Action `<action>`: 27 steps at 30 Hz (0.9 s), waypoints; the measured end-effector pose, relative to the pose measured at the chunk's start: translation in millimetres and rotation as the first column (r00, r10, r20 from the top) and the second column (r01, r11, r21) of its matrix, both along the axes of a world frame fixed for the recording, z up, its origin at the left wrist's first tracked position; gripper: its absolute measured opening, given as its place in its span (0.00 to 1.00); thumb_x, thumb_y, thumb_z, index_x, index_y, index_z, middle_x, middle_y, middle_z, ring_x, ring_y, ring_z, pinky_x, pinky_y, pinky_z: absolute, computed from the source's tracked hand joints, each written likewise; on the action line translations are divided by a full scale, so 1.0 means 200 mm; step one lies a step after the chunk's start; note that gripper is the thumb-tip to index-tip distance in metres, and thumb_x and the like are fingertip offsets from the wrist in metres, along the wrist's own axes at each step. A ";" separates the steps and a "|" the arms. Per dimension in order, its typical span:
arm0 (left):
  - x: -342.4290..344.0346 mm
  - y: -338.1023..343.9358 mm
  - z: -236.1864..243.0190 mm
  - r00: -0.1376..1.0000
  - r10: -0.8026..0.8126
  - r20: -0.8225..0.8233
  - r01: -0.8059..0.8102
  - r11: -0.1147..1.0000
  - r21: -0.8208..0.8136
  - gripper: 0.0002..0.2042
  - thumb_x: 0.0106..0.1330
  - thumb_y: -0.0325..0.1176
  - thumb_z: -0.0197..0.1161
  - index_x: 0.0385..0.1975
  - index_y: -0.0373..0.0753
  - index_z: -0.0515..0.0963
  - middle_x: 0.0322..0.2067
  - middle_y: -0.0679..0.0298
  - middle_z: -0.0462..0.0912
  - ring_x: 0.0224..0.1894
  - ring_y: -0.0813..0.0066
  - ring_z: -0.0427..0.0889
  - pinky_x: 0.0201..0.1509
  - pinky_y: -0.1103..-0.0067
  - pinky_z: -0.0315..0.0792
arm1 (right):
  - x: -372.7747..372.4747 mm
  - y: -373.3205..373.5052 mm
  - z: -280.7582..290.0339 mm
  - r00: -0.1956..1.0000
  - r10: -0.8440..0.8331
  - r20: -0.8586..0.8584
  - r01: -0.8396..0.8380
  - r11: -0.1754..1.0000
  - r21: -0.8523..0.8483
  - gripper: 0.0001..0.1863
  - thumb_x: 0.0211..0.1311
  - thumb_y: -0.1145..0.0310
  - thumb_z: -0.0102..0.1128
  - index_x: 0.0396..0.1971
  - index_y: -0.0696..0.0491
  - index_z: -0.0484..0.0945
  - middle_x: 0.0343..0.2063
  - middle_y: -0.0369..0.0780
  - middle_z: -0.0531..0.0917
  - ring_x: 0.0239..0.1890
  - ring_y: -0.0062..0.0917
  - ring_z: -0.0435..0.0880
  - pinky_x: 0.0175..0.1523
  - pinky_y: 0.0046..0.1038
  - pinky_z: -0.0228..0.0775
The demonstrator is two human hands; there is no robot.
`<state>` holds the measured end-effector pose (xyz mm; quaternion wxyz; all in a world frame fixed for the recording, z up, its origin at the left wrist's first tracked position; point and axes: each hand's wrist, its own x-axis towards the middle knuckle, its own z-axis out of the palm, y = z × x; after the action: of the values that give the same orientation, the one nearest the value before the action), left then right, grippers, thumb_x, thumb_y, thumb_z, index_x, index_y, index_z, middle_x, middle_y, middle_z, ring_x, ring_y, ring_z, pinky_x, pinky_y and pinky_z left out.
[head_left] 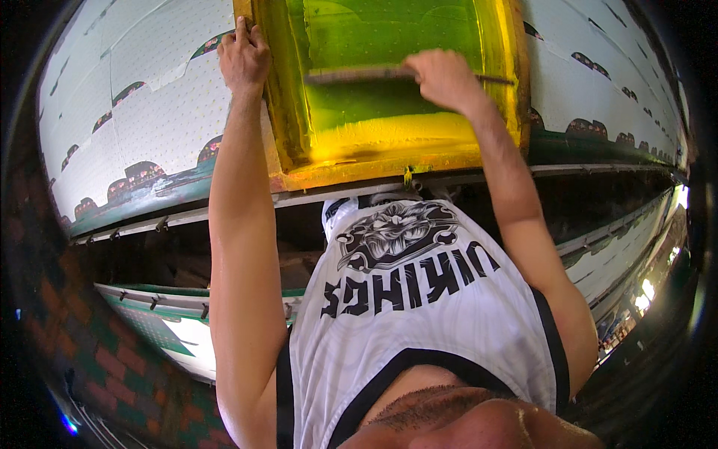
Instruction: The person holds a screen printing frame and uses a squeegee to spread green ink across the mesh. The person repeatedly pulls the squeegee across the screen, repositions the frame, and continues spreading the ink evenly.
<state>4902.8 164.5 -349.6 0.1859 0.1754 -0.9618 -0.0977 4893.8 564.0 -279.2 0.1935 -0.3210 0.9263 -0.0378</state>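
Note:
A screen printing frame (374,174), smeared with yellow, lies on the table in front of me. Its mesh looks green in the middle, and a thick band of yellow ink (396,133) spreads along the near end. My right hand (449,78) is closed round a long, narrow squeegee (351,74) that spans most of the mesh crosswise; it is slightly blurred. On the frame's left side, my left hand (245,61) grips the edge with its fingers bent, partly hidden against the rim. The squeegee's lower edge cannot be made out.
White sheet material (164,82) with dark, flowered printed shapes covers the long table on both sides of the frame. A metal rail (179,217) runs along the table's near edge, close to my body. Another, similar table surface (191,337) lies behind, and brick paving (112,367) shows at lower left.

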 end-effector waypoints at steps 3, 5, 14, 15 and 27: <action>0.01 -0.01 0.00 1.000 0.002 -0.020 -0.003 1.000 -0.030 0.27 0.80 0.53 0.54 0.73 0.48 0.76 0.54 0.49 0.83 0.58 0.48 0.80 0.63 0.59 0.78 | 0.44 0.11 -0.10 0.993 0.025 -0.115 -0.037 0.994 -0.104 0.16 0.60 0.75 0.63 0.48 0.51 0.85 0.42 0.46 0.88 0.48 0.47 0.90 0.51 0.51 0.84; 0.02 -0.01 -0.01 0.999 0.006 -0.040 -0.009 0.997 -0.072 0.28 0.80 0.54 0.54 0.73 0.47 0.76 0.53 0.49 0.82 0.59 0.48 0.80 0.62 0.58 0.78 | 0.58 0.12 -0.09 0.993 -0.018 -0.115 0.001 0.988 -0.152 0.17 0.59 0.76 0.65 0.49 0.51 0.85 0.44 0.44 0.87 0.50 0.46 0.89 0.50 0.51 0.84; 0.00 0.03 0.00 0.999 0.011 0.047 -0.011 1.000 0.005 0.27 0.82 0.50 0.51 0.76 0.47 0.72 0.58 0.46 0.79 0.63 0.47 0.79 0.62 0.57 0.79 | 0.55 0.16 0.00 0.997 -0.005 -0.074 -0.012 0.975 -0.220 0.13 0.58 0.73 0.65 0.43 0.51 0.87 0.39 0.46 0.91 0.47 0.45 0.91 0.51 0.49 0.83; -0.01 0.02 0.01 0.997 0.046 0.053 -0.045 0.999 -0.021 0.27 0.83 0.49 0.50 0.76 0.47 0.72 0.58 0.46 0.78 0.63 0.47 0.79 0.62 0.58 0.79 | 0.56 0.17 0.01 0.998 0.011 -0.059 -0.023 0.977 -0.210 0.12 0.58 0.73 0.65 0.43 0.51 0.87 0.39 0.46 0.90 0.47 0.45 0.91 0.51 0.48 0.83; -0.03 0.13 0.03 0.993 0.098 0.072 -0.089 0.989 -0.117 0.24 0.82 0.47 0.52 0.73 0.49 0.75 0.58 0.49 0.84 0.61 0.49 0.83 0.63 0.58 0.80 | 0.69 0.56 -0.06 0.915 0.273 0.296 -0.067 0.828 -0.557 0.26 0.67 0.66 0.70 0.64 0.55 0.80 0.64 0.50 0.81 0.66 0.46 0.81 0.71 0.41 0.74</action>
<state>4896.4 190.5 -344.2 0.1627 0.2131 -0.9630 -0.0271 5031.1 675.2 -291.0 0.2665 -0.4321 0.7934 -0.3358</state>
